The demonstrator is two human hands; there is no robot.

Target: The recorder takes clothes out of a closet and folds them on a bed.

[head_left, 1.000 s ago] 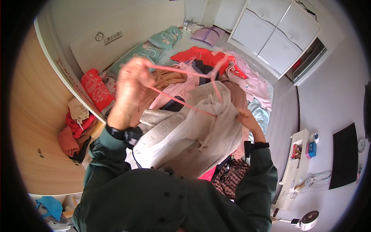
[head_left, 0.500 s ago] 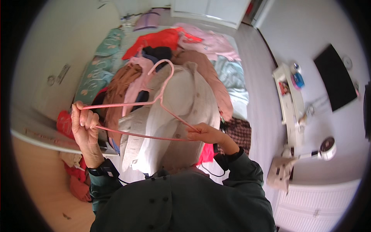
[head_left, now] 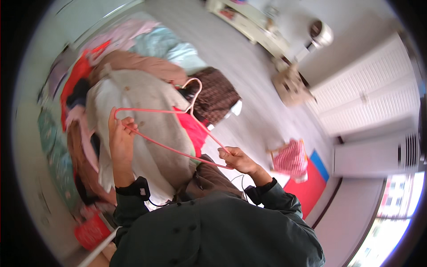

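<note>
A pink clothes hanger (head_left: pixel 164 146) is stretched between my two hands, its hook pointing away from me. My left hand (head_left: pixel 121 139) grips one end, the fingers curled round the corner. The opposite corner is pinched in my right hand (head_left: pixel 238 160), thumb on top. No garment hangs on it. Beneath and beyond the hanger lies a beige buttoned coat (head_left: pixel 138 107) with a white lining, spread over the near part of the clothes pile.
Brown, red and pink clothes, including a red garment (head_left: pixel 73 80), cover the bed on the left. A checked dark cloth (head_left: pixel 218 95) lies beside the coat. Rightward are a beige bag (head_left: pixel 291 86), a white louvred cabinet (head_left: pixel 364 84) and a stool with a striped cloth (head_left: pixel 290 158).
My view has swung to the right, so the bed now sits further left and the cabinet, stool and window show. Both hands still hold the hanger.
</note>
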